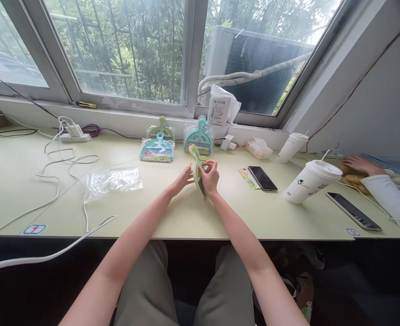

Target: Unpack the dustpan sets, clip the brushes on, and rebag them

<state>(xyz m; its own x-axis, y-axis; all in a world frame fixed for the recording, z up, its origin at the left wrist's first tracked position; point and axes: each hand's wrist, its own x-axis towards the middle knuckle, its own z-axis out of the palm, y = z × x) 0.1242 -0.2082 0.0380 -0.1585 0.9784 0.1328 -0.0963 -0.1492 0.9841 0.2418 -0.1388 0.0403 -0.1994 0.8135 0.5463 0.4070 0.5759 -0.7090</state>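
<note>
A light green mini dustpan with its brush (198,174) is held on edge above the table in front of me, handle pointing up and away. My right hand (209,176) pinches it from the right side, fingers closed round its middle. My left hand (182,181) is at its left edge with the fingers apart; whether the fingertips touch the green plastic is hard to tell. Beyond my hands stand wrapped dustpan sets: a blue one (157,148), an olive green one (161,128) behind it, and teal ones (199,137).
Crumpled clear plastic wrapping (114,182) lies to the left, near white cables (71,163). On the right are a phone (262,178) on a printed card (248,178), a tissue pack (259,148), white cups (313,180), another phone (353,211) and another person's arm (386,190).
</note>
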